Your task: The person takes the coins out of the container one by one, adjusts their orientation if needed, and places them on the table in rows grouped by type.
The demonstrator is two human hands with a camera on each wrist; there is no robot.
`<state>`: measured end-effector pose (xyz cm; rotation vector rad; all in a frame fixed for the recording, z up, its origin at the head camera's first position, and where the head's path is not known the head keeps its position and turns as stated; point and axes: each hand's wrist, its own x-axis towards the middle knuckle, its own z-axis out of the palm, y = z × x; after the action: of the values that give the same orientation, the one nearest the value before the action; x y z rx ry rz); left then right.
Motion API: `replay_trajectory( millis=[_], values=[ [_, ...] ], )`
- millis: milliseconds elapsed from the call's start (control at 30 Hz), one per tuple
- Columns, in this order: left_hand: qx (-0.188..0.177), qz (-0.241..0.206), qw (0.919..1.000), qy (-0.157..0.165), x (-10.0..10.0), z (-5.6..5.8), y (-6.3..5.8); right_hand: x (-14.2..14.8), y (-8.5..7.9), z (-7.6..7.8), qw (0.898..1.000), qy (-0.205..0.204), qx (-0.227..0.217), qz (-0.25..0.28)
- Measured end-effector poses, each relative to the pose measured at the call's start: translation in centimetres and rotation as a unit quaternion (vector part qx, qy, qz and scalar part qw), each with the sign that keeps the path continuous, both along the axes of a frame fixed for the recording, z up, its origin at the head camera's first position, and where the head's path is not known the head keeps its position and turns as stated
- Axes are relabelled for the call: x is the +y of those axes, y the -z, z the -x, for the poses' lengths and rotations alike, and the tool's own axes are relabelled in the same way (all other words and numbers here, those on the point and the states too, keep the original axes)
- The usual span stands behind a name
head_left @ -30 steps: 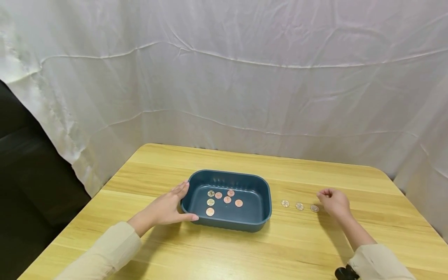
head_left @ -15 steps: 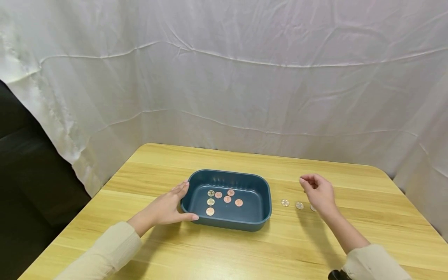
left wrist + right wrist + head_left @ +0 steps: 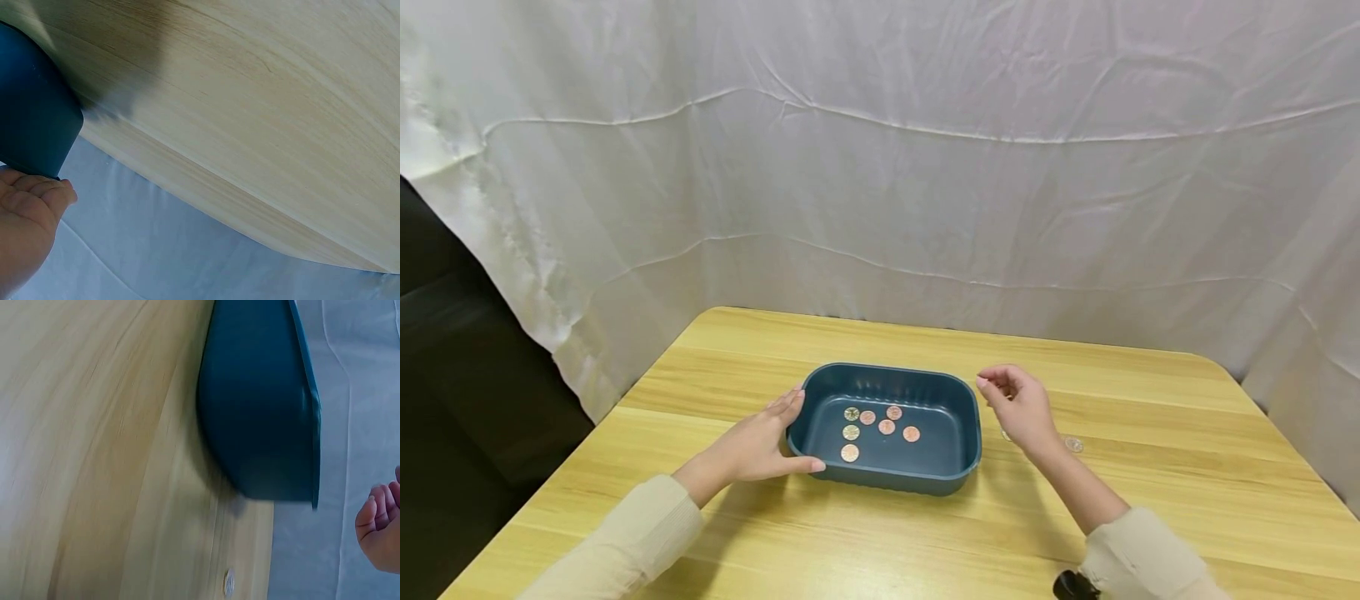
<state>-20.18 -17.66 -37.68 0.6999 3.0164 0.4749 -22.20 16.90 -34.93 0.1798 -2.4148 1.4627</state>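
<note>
Head: dk-blue rect. rounded-corner tray (image 3: 943, 450) on yellow wood-grain table (image 3: 880, 533); 7 sm. round copper/brass-coloured metal coins (image 3: 887, 427) inside. L hand (image 3: 752, 446) w/ fingers & thumb spread, resting on near-L rim. R hand (image 3: 1021, 408) just beside R rim, fingers bent; can't tell if holding anything. Silvery coin (image 3: 1073, 445) nr R forearm; second coin (image 3: 1006, 435) mostly hidden. L wrist: tray cut off. R wrist: tray interior hidden, R hand cut off.

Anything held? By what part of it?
Left hand: no clear grip, touching the tub at its left end. Right hand: curled, any contents hidden, can't tell.
</note>
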Motion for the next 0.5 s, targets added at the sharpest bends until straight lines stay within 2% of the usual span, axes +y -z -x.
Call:
replay_trajectory(
  millis=[233,400,500],
  values=[
    [0.002,0.0,1.0,0.0,-0.1,0.0,0.0,-3.0,0.8,0.9,0.999,-0.048,-0.01,0.017],
    [-0.001,-0.002,1.0,-0.001,-0.1,0.0,0.0,-4.5,1.7,1.5,0.998,-0.058,-0.02,0.017],
    [-0.002,-0.003,1.0,-0.002,0.0,0.0,-0.1,-5.2,2.3,1.8,0.997,-0.063,-0.034,-0.001]
  ],
)
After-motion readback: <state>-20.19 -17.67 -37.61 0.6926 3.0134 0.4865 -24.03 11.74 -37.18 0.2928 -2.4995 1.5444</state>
